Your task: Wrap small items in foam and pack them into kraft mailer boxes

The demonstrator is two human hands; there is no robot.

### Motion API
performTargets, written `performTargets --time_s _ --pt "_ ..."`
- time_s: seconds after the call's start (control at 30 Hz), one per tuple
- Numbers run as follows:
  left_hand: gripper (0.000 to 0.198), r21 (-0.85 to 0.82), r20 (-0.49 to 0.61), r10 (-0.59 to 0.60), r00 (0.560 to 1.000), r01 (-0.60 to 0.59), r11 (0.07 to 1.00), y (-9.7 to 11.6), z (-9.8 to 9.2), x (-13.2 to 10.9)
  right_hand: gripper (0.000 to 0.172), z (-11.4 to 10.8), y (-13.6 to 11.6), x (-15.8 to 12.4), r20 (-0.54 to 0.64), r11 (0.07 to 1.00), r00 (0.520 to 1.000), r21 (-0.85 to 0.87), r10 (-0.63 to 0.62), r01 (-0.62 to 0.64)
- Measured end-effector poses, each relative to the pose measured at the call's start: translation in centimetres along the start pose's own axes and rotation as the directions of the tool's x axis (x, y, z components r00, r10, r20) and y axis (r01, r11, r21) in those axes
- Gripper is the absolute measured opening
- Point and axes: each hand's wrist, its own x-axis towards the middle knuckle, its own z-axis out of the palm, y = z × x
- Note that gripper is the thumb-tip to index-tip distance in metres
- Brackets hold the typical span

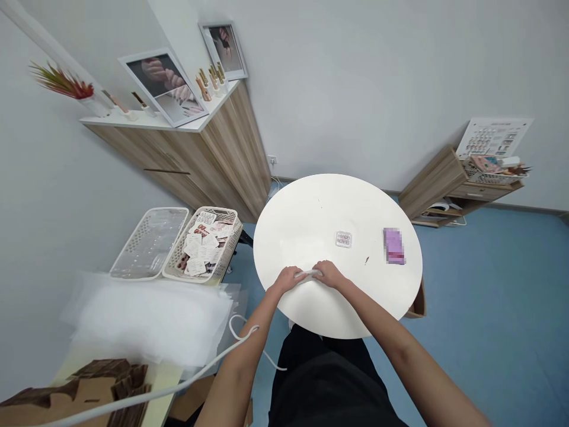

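Note:
Over the near part of the round white table (288, 219), my left hand (288, 279) and my right hand (328, 274) pinch the two ends of a thin, pale, narrow piece (309, 274). It looks like whitish plastic or film, slightly bent; its exact kind is too small to make out. Both hands are closed, fingers curled round its ends. Beyond my right hand lies a small clear case (344, 239) with several little round shapes in it. Farther right on the tabletop is a purple package (394, 245), blurred out by pixels.
At left stand a white basket (235, 228) of printed cards and a basket (119, 261) of clear plastic. Nearer are a stack of translucent sheets (155, 314) and folded cardboard (93, 397). A white cable (178, 385) crosses my left forearm. Wooden cabinets (226, 148) stand behind.

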Motion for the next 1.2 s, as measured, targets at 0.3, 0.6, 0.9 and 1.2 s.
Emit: performTargets --time_s 0.3,0.6,0.9,1.2 --pt "0.029 0.13 -0.208 -0.123 0.97 0.152 0.98 -1.4 1.8 0.9 0.025 1.8 1.6 3.0 -0.137 0.972 0.963 -0.006 0.231 -0.234" --pt "0.06 0.384 -0.202 0.198 0.959 -0.108 0.917 1.6 3.6 -1.3 0.051 5.1 2.7 1.0 -0.453 0.9 0.789 0.076 0.415 -0.429" --pt "0.067 0.37 -0.261 0.114 0.958 -0.009 0.929 3.8 7.6 -3.6 0.028 7.7 2.1 -2.7 -0.309 0.717 0.659 0.134 0.686 -0.684" --pt "0.063 0.343 -0.225 0.088 0.97 -0.005 0.939 3.3 7.5 -3.4 0.023 6.3 -1.1 -1.0 -0.484 0.911 0.789 0.343 0.379 -0.228"
